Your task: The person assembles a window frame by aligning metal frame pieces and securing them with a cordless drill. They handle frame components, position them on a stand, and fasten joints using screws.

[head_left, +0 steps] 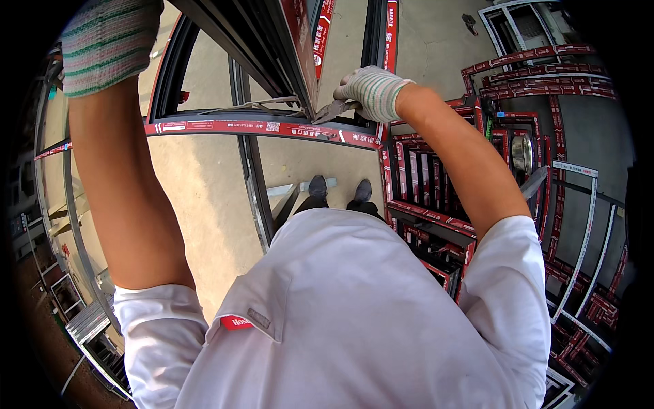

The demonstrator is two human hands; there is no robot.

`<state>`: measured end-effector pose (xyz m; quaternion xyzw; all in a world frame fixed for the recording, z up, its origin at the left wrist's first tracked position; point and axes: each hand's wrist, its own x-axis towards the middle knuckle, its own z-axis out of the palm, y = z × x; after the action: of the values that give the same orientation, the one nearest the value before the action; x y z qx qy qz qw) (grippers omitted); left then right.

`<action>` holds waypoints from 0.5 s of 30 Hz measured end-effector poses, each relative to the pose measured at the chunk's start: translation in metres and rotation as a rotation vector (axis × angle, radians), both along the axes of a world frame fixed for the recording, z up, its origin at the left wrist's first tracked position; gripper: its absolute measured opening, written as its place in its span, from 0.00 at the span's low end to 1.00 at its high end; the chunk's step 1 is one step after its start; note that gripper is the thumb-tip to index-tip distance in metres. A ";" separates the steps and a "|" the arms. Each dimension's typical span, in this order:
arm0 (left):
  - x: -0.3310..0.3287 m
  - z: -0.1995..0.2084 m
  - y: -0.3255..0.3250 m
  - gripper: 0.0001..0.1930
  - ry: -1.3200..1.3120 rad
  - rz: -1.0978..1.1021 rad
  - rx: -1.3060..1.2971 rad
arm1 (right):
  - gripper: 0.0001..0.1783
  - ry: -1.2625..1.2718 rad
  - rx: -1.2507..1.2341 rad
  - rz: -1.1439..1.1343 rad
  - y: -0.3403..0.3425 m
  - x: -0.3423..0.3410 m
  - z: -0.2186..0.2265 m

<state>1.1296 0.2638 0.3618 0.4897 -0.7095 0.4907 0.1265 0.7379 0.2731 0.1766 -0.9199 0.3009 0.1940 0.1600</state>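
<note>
My left hand (112, 44), in a knitted glove with green and pink stripes, reaches up at the far left. Its fingers are cut off by the upper edge. A similar glove covers my right hand (373, 90), whose fingers are closed round a grey metal tool (335, 111); its exact kind is hard to make out. The tool's tip touches or nearly touches the lower corner of a dark window sash (297, 58), tilted out from a dark window frame (225, 127) with red printed film. A thin strip (262, 102) lies along the frame's bottom rail.
Stacked frames with red film (436, 178) stand close at my right. A round metal dish (522, 153) sits among them. White-edged frames (579, 225) lean farther right. A dark upright (253, 184) stands left of my shoes (318, 187). More metal frames (95, 324) are at lower left.
</note>
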 end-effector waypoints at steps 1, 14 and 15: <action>0.002 -0.001 -0.002 0.25 -0.009 0.003 0.001 | 0.25 0.017 -0.014 0.005 0.003 0.003 0.003; 0.023 0.004 -0.015 0.24 -0.159 0.029 -0.026 | 0.29 0.009 -0.161 0.061 0.001 0.015 -0.011; 0.023 0.005 -0.016 0.23 -0.163 0.030 -0.021 | 0.28 -0.016 -0.167 0.060 0.001 0.015 -0.013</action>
<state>1.1529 0.2475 0.3666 0.4574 -0.7050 0.5380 0.0660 0.7524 0.2740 0.1640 -0.9402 0.2869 0.1658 0.0794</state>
